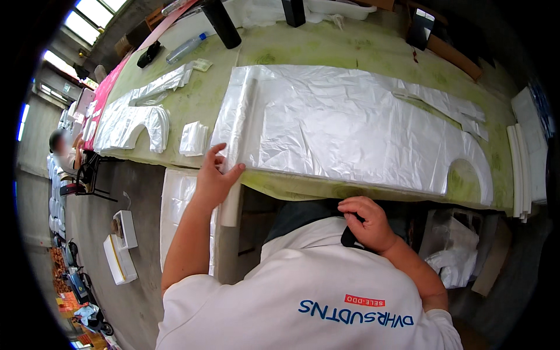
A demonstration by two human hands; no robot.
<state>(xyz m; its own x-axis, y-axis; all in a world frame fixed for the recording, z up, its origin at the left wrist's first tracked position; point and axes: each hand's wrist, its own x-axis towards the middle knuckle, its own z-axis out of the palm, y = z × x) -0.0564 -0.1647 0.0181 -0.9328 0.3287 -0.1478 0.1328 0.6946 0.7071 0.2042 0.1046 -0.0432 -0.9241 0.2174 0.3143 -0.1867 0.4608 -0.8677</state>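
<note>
Closest in, the right hand [370,221] sits in front of the waist, fingers curled inward; a dark item shows beside them, but whether they grip it I cannot tell. The left hand [217,182] is at the table's near edge, thumb and fingers spread wide, by the near part of a pale rolled or folded strip [241,116]. The thumb seems to touch the strip, though no firm grasp shows.

That strip runs along the left end of a broad piece of silvery-white film [326,122], which lies flat on the green-covered table [303,44], its cut-out, handle-like arms pointing right. By its sheen and creases, the film should be light, limp and slippery, apt to slide or crumple and easily torn at the narrow arms. The strip looks somewhat stiffer; it is best held from both sides between thumb and fingers, with a flat palm steadying the wide part of the film. Pinching the arms alone would likely drag everything askew.

Left of the strip, a little apart, is a small folded white stack [193,139], and beyond it another handled film piece [135,119]. Farther back lie a clear bottle [185,49] and a black cylinder [221,24]; well off to the left, a person sits by a pink-covered table [111,79].
</note>
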